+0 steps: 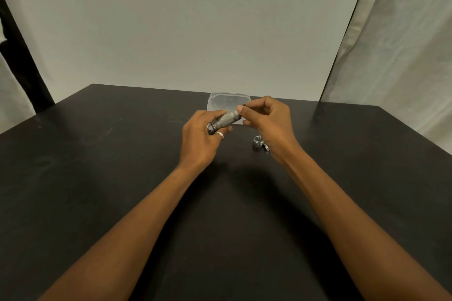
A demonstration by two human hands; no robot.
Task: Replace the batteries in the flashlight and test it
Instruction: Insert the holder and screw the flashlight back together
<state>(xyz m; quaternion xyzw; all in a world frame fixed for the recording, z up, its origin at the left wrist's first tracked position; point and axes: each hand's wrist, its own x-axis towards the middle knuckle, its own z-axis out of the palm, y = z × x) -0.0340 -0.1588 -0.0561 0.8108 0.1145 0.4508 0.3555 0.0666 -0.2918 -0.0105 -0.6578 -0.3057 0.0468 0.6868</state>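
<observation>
My left hand (201, 135) grips the head end of a grey knurled flashlight body (226, 120), held tilted above the black table (122, 178). My right hand (267, 117) pinches at the body's open rear end with thumb and fingertips; whatever it holds there is hidden. The unscrewed tail cap (258, 141), spring pointing up, stands on the table just under my right wrist. A small light-coloured piece (266, 147) lies beside the cap, partly covered by my wrist.
A clear plastic container (228, 100) sits on the table right behind my hands. A pale wall rises past the table's far edge, with cloth hanging at both sides.
</observation>
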